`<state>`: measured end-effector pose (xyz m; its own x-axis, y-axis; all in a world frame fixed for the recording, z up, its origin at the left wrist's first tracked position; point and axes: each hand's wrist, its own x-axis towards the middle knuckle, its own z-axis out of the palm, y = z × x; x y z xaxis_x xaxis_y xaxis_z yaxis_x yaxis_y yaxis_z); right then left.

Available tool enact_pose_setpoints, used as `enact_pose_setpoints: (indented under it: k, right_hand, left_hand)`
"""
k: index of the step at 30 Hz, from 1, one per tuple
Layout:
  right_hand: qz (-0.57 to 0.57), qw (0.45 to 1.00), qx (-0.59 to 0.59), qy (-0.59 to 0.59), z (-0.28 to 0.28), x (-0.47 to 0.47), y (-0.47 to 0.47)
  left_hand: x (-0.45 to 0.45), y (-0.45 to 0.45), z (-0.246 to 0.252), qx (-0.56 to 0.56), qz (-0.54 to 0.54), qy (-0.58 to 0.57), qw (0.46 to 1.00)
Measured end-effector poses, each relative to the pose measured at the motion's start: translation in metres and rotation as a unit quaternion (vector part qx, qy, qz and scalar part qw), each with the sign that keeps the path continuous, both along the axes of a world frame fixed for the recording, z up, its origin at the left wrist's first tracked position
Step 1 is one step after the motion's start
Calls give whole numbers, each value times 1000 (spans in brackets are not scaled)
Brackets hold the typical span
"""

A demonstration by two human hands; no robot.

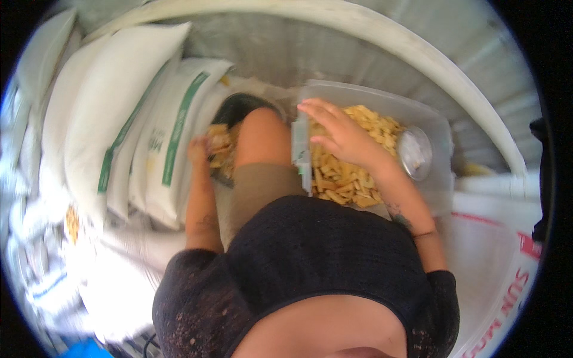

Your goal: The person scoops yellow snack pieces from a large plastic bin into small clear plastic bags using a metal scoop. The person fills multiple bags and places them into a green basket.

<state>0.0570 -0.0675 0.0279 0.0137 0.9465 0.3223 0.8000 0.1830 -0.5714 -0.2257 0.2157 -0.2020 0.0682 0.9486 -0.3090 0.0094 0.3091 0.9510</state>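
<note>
My right hand (pixel 336 129) is over the left part of a clear plastic bin (pixel 436 134), palm down, fingers apart, with nothing in it. Short cut pieces of a yellow foodstuff (pixel 342 181) cover much of the bin's bottom. Inside the bin, at its right, a round metal bowl (pixel 415 153) leans with something white in it. My left hand (pixel 199 150) is beside browner, larger pieces (pixel 219 142) in a dark basin (pixel 239 104) next to my leg. Blur hides whether its fingers grip a piece. My thigh covers part of the basin.
Full white woven sacks (pixel 121 94) with green stripes stand stacked along the left. A pale curved pipe or rail (pixel 358 18) runs before the grey wall. At the right is a white container with red lettering (pixel 488 250). A blue item (pixel 85 349) shows at lower left.
</note>
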Motion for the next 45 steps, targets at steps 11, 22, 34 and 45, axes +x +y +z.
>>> enact_pose_setpoints:
  k: [11, 22, 34, 45]
  right_hand:
    - [-530, 768, -355, -59, -168, 179, -188]
    - [-581, 763, -278, -63, -149, 169, -179]
    - [-300, 943, 57, -133, -39, 40, -94]
    - [-342, 871, 89, 341, -50, 60, -91]
  left_hand:
    - [-2, 57, -94, 252, -403, 628, 617]
    - [237, -130, 186, 322, -453, -26, 831]
    - [272, -232, 168, -159, -602, -167, 765]
    - [265, -236, 174, -37, -604, -141, 783]
